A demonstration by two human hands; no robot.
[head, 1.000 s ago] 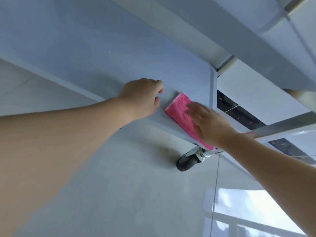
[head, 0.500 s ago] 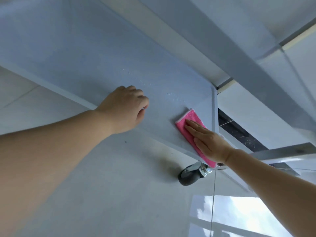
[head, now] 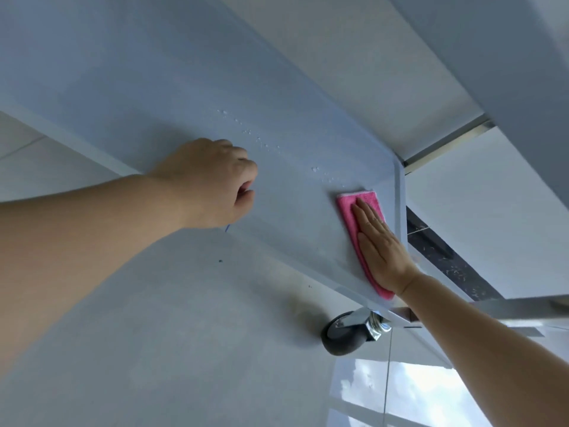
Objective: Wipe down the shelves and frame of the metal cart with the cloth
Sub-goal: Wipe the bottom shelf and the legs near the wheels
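Here, the cart shelf (head: 172, 75) spans the view above the floor (head: 184, 349). The left hand (head: 212, 183), fingers curled, grips its front edge; the right hand (head: 380, 251) presses flat, fingers extended, on the pink cloth (head: 348, 211) near the shelf's right end. A caster wheel (head: 345, 335) sits below; water droplets (head: 258, 140) dot the shelf.

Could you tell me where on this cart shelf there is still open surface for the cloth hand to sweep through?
The widest bare stretch of the shelf runs beyond the left hand toward the far edge. A narrower patch lies between that fist and the pink cloth, dotted with water droplets. It is crowded at the corner, where the right hand presses the cloth beside the raised rim.
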